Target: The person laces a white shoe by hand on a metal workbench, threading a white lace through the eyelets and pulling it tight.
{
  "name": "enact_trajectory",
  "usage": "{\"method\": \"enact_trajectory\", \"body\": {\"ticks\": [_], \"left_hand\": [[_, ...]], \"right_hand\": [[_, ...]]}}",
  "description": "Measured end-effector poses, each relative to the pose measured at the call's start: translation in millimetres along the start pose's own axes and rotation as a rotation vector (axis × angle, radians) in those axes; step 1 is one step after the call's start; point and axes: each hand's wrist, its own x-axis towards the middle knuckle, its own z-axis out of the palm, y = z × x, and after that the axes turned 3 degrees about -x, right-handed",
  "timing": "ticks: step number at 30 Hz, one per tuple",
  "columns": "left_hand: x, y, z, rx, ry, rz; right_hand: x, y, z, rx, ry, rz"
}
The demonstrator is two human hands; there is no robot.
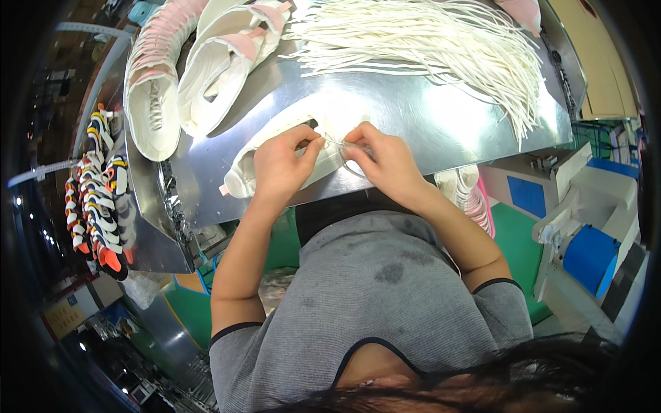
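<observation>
Both hands work a white lace at a white shoe on the steel bench.

The white shoe (275, 162) lies on its side near the bench's (427, 117) front edge, just under both hands. The left hand (282, 165) rests on the shoe, its grip pressed together on the thin white lace (332, 142); the right hand (385, 162) meets it just beside, its grip also pinching the lace. Bare steel lies open beyond the hands, up to a loose heap of white laces (441, 41) at the far right. Stacked white-and-pink shoes (186, 76) crowd the far left, and colourful shoes (100, 186) hang off the left edge.
</observation>
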Motion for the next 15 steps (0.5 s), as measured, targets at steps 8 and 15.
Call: {"method": "enact_trajectory", "body": {"ticks": [8,15], "left_hand": [[0.9,-1.0,-0.6,-0.023,-0.009,-0.033],[-16.2,0.3,4.0,-0.194,-0.082,0.14]], "right_hand": [[3.1,4.2,-1.4,-0.073,0.013,-0.051],[7.1,-11.0,-8.2,-0.392,-0.102,-0.091]]}}
